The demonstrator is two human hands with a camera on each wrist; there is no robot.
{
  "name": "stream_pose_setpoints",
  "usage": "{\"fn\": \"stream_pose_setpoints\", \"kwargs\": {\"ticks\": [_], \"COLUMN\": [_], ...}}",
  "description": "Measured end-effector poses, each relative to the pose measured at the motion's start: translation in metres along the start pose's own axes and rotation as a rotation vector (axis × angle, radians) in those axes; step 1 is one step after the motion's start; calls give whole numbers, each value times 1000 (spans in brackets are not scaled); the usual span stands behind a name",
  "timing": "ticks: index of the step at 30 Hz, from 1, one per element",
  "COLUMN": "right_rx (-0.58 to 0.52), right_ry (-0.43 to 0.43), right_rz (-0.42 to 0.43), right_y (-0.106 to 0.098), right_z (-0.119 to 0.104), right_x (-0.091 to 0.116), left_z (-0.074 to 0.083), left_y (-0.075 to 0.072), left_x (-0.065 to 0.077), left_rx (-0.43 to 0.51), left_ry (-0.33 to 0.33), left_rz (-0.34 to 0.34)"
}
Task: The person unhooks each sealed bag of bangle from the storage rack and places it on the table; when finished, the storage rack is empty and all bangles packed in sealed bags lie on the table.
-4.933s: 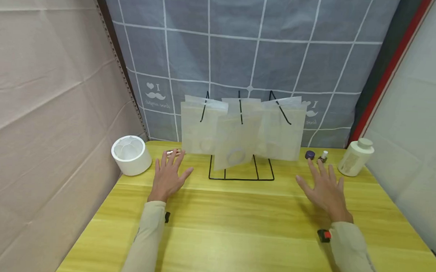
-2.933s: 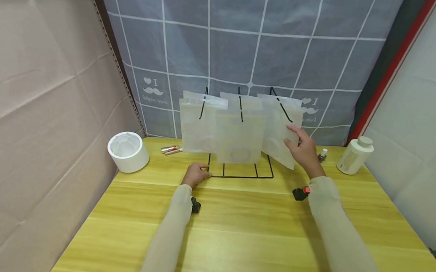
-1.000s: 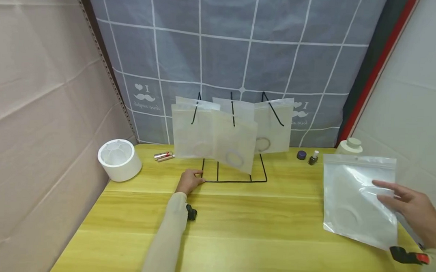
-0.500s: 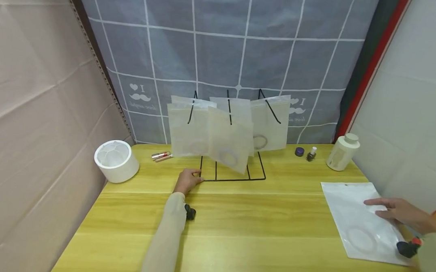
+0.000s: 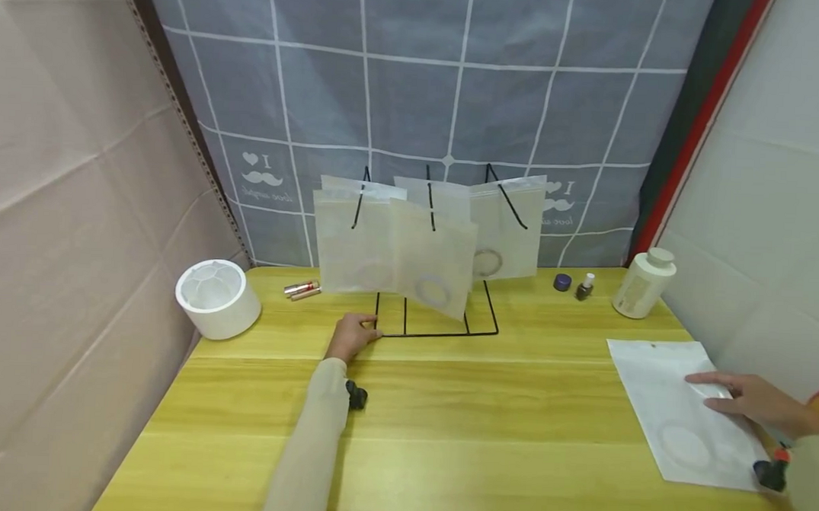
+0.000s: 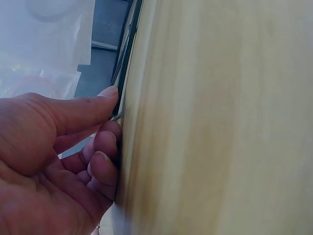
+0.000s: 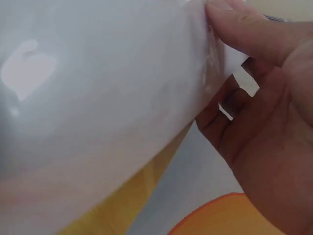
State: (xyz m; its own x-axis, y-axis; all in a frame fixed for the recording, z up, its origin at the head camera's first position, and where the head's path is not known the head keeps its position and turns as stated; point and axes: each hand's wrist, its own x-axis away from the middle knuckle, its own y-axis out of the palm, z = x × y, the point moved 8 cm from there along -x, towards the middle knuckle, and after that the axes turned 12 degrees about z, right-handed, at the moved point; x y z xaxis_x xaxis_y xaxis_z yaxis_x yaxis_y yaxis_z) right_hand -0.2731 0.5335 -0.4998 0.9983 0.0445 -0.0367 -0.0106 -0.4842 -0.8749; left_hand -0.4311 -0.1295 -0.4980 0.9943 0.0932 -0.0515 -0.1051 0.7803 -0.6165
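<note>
My left hand pinches the front left corner of a black wire display rack; in the left wrist view the thumb lies on the wire with the fingers curled below. Translucent zip bags with ring shapes inside hang from the rack's three hooks. At the table's right side, my right hand holds the right edge of another white zip bag, which lies low over the wood. In the right wrist view the thumb is on the bag's face and the fingers are behind it.
A white round container stands at the left, near small lipstick-like tubes. Behind the right-hand bag are a purple lid, a small white-capped bottle and a larger white bottle. A grey gridded cloth hangs behind.
Both hands were spread and holding nothing. My left hand took the rack's corner; my right took a bag off the right hook, carried it right and lowered it. In the last half second little moved.
</note>
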Motion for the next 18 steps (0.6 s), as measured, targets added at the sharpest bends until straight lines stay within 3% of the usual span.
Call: {"fn": "stream_pose_setpoints", "kwargs": {"ticks": [6, 10, 15, 18], "right_rx": [-23, -12, -97, -118], "right_ry": [-110, -166, -313, -358], "right_rz": [142, 145, 153, 169], "right_y": [-3, -2, -1, -1], "right_z": [-2, -6, -19, -25], "right_x": [5, 7, 11, 14], "left_z": [0, 3, 5, 5], "left_y": [0, -1, -2, -2], "left_x": [1, 2, 3, 3], "left_rx": [5, -4, -10, -4], "left_ry": [-1, 13, 14, 10], "left_rz": [1, 4, 3, 3]}}
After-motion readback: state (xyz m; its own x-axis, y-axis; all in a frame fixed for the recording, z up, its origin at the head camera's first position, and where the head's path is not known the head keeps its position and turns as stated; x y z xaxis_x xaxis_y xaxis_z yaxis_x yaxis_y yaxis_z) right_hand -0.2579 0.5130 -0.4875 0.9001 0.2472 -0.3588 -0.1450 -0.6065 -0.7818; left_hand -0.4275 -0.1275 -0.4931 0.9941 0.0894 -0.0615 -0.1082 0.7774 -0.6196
